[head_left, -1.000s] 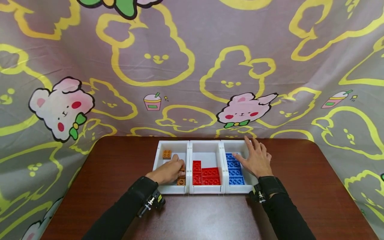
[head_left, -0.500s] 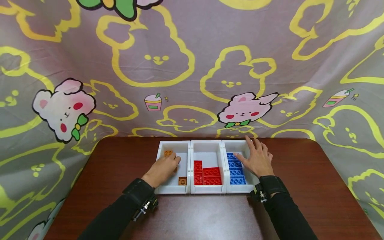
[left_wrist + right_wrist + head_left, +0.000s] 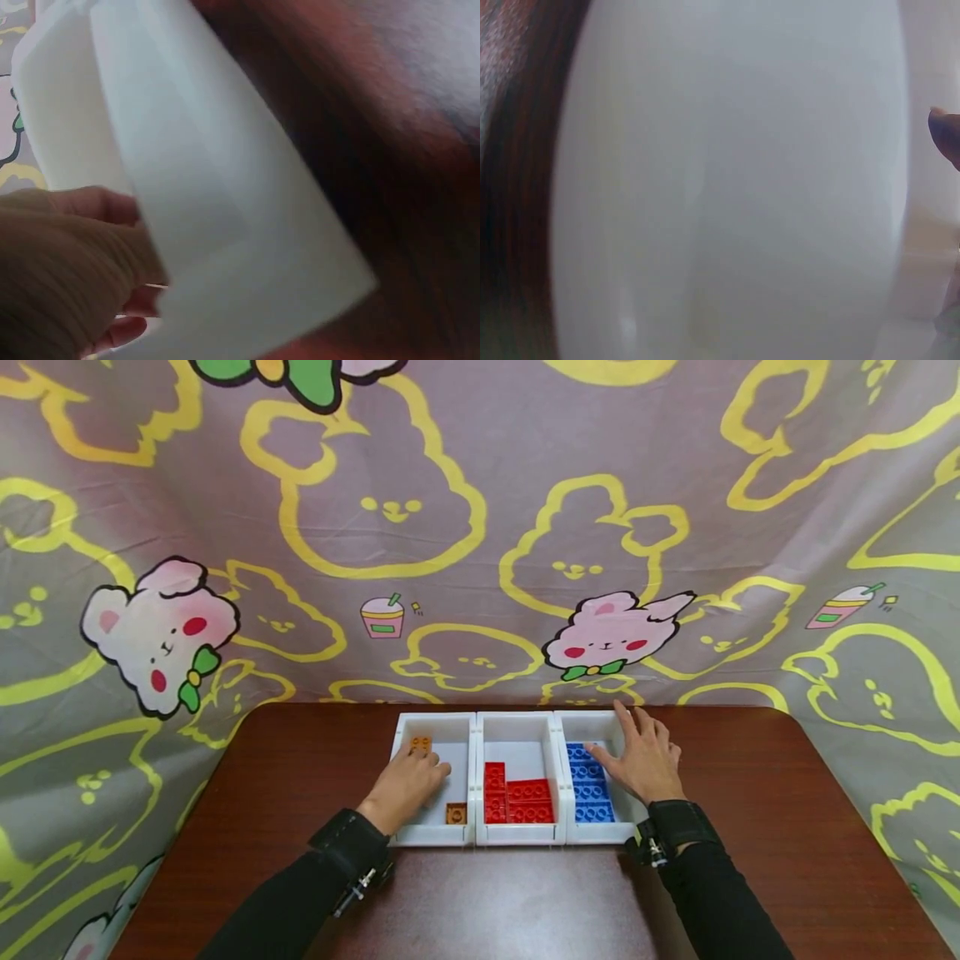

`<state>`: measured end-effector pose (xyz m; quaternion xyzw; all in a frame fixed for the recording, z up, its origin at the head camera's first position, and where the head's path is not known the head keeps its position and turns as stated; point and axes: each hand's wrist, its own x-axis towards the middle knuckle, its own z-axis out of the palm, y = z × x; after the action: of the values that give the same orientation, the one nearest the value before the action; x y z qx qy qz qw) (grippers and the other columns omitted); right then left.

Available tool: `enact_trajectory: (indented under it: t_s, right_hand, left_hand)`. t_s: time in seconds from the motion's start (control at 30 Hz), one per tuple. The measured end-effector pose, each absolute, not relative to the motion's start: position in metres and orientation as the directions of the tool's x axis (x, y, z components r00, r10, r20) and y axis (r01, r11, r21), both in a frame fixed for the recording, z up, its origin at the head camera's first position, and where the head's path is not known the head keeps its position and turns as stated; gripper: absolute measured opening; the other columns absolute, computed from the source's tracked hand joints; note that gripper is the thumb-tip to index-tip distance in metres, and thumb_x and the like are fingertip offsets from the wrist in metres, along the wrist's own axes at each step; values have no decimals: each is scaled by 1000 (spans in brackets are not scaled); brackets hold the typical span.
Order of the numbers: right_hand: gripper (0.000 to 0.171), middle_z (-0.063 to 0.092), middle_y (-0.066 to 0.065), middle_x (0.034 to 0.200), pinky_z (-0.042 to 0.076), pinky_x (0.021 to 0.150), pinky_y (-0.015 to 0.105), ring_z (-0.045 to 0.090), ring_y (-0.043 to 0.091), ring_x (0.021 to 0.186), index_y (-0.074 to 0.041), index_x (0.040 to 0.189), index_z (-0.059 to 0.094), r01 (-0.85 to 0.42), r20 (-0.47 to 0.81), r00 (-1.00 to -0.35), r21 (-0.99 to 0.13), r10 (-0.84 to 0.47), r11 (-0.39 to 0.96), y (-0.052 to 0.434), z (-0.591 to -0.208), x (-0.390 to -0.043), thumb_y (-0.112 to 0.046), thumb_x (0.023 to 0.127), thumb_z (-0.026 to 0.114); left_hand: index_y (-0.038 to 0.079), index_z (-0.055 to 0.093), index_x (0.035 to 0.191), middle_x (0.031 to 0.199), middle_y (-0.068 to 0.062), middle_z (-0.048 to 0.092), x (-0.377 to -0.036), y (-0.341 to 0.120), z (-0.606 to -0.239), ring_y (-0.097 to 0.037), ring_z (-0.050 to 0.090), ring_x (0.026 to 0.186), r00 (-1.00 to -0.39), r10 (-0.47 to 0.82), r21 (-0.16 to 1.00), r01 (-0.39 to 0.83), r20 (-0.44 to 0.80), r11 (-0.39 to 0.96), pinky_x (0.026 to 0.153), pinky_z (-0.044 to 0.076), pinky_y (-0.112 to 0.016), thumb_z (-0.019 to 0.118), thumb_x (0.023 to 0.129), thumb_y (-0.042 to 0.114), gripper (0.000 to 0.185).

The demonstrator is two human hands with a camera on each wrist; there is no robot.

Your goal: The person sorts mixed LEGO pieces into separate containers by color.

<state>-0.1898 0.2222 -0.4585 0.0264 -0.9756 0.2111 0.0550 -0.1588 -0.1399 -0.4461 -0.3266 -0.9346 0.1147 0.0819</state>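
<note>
In the head view my left hand [image 3: 405,783] reaches down into the left white bin [image 3: 432,837], fingers curled round an orange brick that the hand itself hides. Two other orange bricks show: one [image 3: 421,744] just beyond the fingers, another [image 3: 456,813] in the near right corner. The bin's wall [image 3: 202,187] covers the fingertips in the left wrist view. Spread over the right white bin [image 3: 588,835], my right hand [image 3: 647,764] has its thumb by the blue bricks [image 3: 591,791] and its fingers toward the bin's far right side. In the right wrist view one fingertip [image 3: 946,137] shows.
Between them stands the middle white bin [image 3: 517,835], with red bricks [image 3: 517,800] along its near part and left side. All three bins touch side by side on the brown table [image 3: 315,760]. A patterned cloth [image 3: 465,527] hangs behind the table's far edge.
My left hand has moved from the left bin's right side toward its left side, taking along an orange brick whose edge showed half a second ago. The right hand has stayed in place.
</note>
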Motion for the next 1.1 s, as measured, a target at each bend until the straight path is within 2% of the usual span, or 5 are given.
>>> enact_trajectory:
  t_s: [0.1, 0.37, 0.77, 0.93, 1.1]
  right_hand:
    - [91, 22, 27, 153, 18, 99, 76, 20, 55, 134, -15, 155, 24, -74, 110, -993, -409, -32, 909, 222, -458, -190, -58, 85, 63]
    - [90, 22, 27, 152, 18, 99, 76, 21, 56, 133, -15, 155, 23, -74, 106, -994, -415, -33, 907, 222, -456, -190, -57, 86, 63]
    - [91, 24, 26, 152, 18, 99, 75, 22, 55, 132, -15, 155, 24, -67, 101, -994, -413, -27, 908, 220, -458, -190, -59, 85, 62]
    - [91, 24, 27, 151, 19, 98, 75, 22, 56, 132, -15, 155, 23, -71, 104, -994, -411, -30, 909, 221, -456, -191, -59, 86, 62]
    - [91, 26, 26, 151, 20, 98, 75, 24, 55, 132, -16, 155, 24, -64, 106, -994, -413, -22, 908, 221, -458, -190, -59, 85, 63]
  left_hand:
    - [13, 71, 84, 85, -8, 61, -154, -142, -449, -26, 63, 85, -757, 642, -308, 586, 123, 749, 81, 49, -45, 73, 80, 6, 8]
    - [6, 73, 83, 84, -10, 60, -149, -140, -454, -27, 59, 83, -783, 609, -424, 511, 129, 748, 82, 46, -42, 66, 86, 5, 8]
    - [7, 72, 81, 84, -9, 57, -149, -137, -452, -26, 55, 83, -804, 576, -417, 477, 151, 774, 79, 42, -41, 67, 85, 6, 7]
    - [6, 71, 83, 78, -8, 58, -142, -128, -444, -25, 60, 76, -767, 601, -121, 590, 225, 798, 67, 49, -38, 72, 82, 2, 4]
    - [6, 70, 81, 69, -1, 59, -139, -120, -442, -14, 57, 65, -775, 627, 278, 621, 76, 733, 57, 48, -32, 72, 88, 13, 10]
